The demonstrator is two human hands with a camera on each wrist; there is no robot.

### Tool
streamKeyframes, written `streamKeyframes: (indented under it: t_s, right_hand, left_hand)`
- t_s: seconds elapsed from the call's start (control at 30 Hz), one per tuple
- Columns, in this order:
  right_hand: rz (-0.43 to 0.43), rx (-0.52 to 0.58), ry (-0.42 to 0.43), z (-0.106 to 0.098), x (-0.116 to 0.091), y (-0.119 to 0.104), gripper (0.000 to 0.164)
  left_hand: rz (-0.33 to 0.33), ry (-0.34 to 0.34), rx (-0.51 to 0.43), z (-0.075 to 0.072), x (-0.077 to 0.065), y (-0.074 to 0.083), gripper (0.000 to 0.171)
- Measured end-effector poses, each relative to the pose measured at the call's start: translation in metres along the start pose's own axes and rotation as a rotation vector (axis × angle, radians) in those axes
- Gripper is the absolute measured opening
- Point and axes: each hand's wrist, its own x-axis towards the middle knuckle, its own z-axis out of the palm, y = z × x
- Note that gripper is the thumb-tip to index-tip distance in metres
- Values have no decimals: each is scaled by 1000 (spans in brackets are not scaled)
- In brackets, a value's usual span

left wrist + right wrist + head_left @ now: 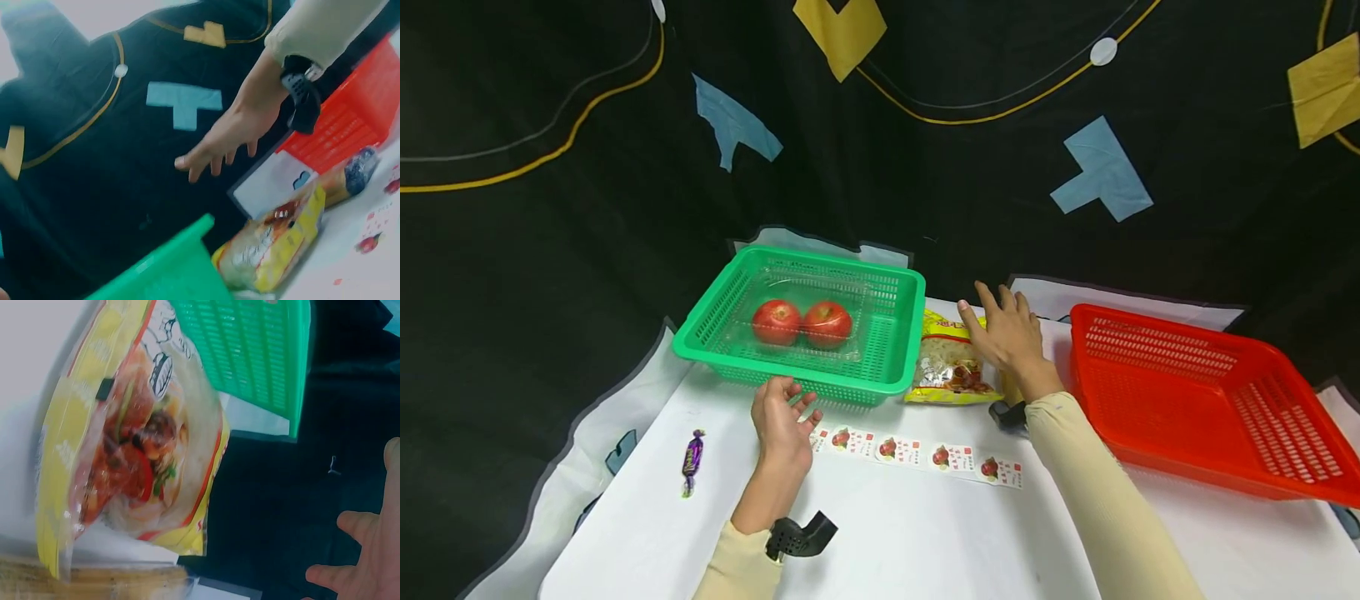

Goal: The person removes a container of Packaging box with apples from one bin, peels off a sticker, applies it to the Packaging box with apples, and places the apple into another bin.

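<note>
While the right hand (spread) and left hand (half-curled) are holding nothing, we are judging the packet light, soft, slippery, pinchable at its sealed edge.

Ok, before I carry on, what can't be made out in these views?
Head: fine print on the apple labels, too small to read; the left end of their row, hidden by the left hand.
Left wrist: lettering on the yellow bag, blurred; the inside of the green basket, hidden by its wall.
Right wrist: the brown packet, cut off by the bottom edge; the right hand, cut off by the right edge.
</note>
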Motion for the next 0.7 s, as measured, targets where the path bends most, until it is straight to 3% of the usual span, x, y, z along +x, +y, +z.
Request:
streamKeyframes:
  t_s: [0.23, 0.33, 0.5, 0.7]
  right_hand:
    - [-32, -7, -3, 1, 2, -9, 80]
    - [-39, -1, -9, 3, 3, -12, 80]
    - [-50, 29, -25, 6, 4, -14, 78]
    - [-68, 61, -16, 8, 4, -22, 75]
  left_hand:
    - [-66, -26, -125, -12, 27, 2, 5]
    - [-82, 2, -169, -14, 35, 8, 6]
    - [-115, 69, -227, -18, 45, 15, 12]
    - [-131, 77, -296, -23, 51, 18, 9]
